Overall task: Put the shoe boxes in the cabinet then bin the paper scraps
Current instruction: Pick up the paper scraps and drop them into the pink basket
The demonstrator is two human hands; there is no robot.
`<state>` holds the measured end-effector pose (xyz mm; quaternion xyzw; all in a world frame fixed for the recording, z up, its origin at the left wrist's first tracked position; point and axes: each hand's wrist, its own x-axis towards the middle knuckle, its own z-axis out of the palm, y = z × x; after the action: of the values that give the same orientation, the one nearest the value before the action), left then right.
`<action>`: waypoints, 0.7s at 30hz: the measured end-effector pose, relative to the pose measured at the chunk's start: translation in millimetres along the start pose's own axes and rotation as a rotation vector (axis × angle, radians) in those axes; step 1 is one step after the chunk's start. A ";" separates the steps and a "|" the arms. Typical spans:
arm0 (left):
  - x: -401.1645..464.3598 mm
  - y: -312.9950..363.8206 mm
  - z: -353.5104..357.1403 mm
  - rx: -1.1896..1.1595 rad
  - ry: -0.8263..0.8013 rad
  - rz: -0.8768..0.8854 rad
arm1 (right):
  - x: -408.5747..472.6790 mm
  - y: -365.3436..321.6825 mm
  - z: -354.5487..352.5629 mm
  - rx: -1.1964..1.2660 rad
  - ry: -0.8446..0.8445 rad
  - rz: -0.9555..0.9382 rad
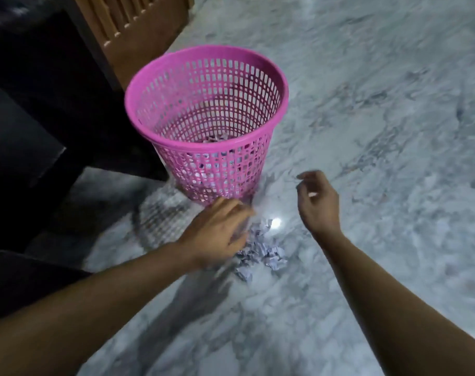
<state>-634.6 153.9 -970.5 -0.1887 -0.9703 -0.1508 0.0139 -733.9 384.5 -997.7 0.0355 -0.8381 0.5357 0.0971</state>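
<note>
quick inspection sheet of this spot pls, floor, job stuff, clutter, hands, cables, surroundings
surface: grey marble floor, glare spot near the scraps
job's things: pink bin upright, some paper inside; paper scraps piled on the floor in front of it; shoe boxes not seen
clutter: nothing seen
hands: left hand low at the pile's edge, blurred; right hand raised, fingers loosely curled, holding nothing seen
cables: nothing seen
surroundings: dark furniture and wooden panel behind the bin

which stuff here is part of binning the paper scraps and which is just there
Part of the job:
- pink mesh bin, some scraps already inside
- crumpled paper scraps on the floor
- left hand, reaching at the pile
- right hand, raised beside it

Just there:
- marble floor
- wooden furniture
- dark furniture
</note>
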 end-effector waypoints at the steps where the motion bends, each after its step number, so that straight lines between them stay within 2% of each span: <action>1: -10.6 -4.0 24.7 -0.005 -0.164 -0.128 | -23.1 26.2 2.4 -0.093 -0.137 -0.006; 3: -25.5 -8.8 64.0 -0.063 -0.405 -0.323 | -65.0 61.6 6.7 -0.275 -0.357 -0.060; 5: -33.4 -7.4 93.0 -0.098 -0.460 -0.395 | -95.9 79.6 15.8 -0.433 -0.497 -0.090; 7: -36.3 -3.1 113.2 -0.032 -0.405 -0.359 | -113.8 85.2 30.9 -0.591 -0.534 -0.114; 10: -36.3 1.2 131.5 0.078 -0.201 -0.273 | -122.3 91.9 52.7 -0.758 -0.520 -0.274; 13: -37.7 -1.4 140.7 0.096 -0.117 -0.245 | -122.0 101.4 58.3 -0.772 -0.516 -0.326; 18: -41.5 -16.3 139.9 0.154 -0.170 -0.123 | -112.2 105.2 52.3 -0.682 -0.582 -0.401; 21: -46.9 -22.0 138.5 0.106 -0.200 -0.144 | -106.3 101.9 48.5 -0.535 -0.592 -0.241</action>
<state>-595.1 158.8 -1112.9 -0.1317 -0.9845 -0.0803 -0.0836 -652.6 379.1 -1129.6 0.2594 -0.9292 0.2506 -0.0803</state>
